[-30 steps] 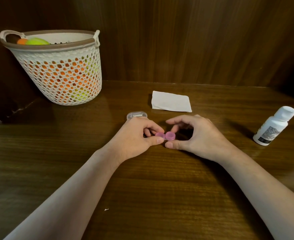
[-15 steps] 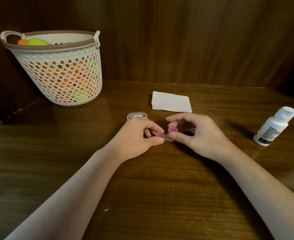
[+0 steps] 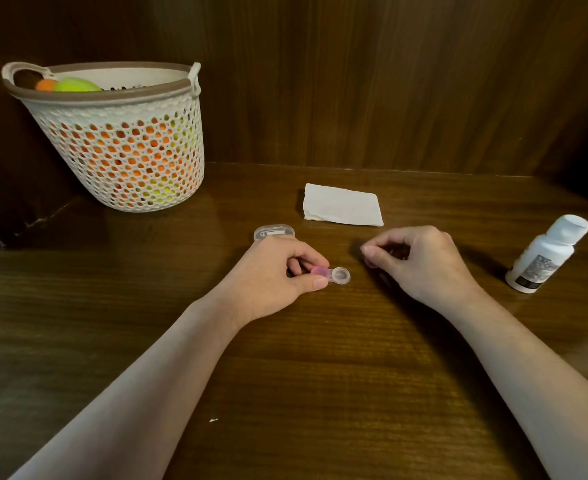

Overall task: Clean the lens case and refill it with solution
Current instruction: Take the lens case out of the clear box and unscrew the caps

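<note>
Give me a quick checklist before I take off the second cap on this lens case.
1. Lens case steadied: ok, left hand pinches it on the table.
2. Right well uncapped: ok, it shows open and clear.
3. Left pink cap in place: ok, not yet removed.
4. Removed cap secured: cannot tell, right hand has its fingers pinched together, but no cap shows.
5. Solution bottle within sight: ok, upright and capped at the right.
6. Folded tissue ready: ok, lying behind the hands.
</note>
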### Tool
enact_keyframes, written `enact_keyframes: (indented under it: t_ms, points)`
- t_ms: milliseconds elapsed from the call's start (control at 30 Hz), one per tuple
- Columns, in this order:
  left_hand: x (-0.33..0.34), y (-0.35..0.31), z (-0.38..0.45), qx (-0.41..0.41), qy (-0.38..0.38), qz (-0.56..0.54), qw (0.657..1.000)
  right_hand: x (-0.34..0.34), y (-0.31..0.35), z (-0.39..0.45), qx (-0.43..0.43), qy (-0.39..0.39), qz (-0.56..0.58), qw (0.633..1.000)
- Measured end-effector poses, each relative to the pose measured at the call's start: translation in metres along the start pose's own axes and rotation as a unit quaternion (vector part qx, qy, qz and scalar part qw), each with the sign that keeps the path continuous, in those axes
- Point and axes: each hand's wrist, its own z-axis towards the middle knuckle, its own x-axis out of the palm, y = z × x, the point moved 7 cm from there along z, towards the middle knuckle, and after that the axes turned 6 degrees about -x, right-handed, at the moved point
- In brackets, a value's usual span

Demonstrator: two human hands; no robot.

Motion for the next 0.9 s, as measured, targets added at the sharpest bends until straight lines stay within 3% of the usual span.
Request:
enact_keyframes:
  t_ms: [267,433,900]
  points:
    - [0.000,0.001,0.001,0.006,0.001,-0.005,1.000,-0.007,0.010,-0.002,-0.023,-0.015,0.021,0.999]
    - [0.000,0.002,0.001,0.014,0.003,0.012,1.000,0.005,0.033,-0.011,-0.111,0.095,-0.014,0.989]
    - [-0.002,0.001,0.001,0.047,-0.003,0.012,0.999,0.016,0.027,-0.010,-0.087,0.088,0.020,0.992]
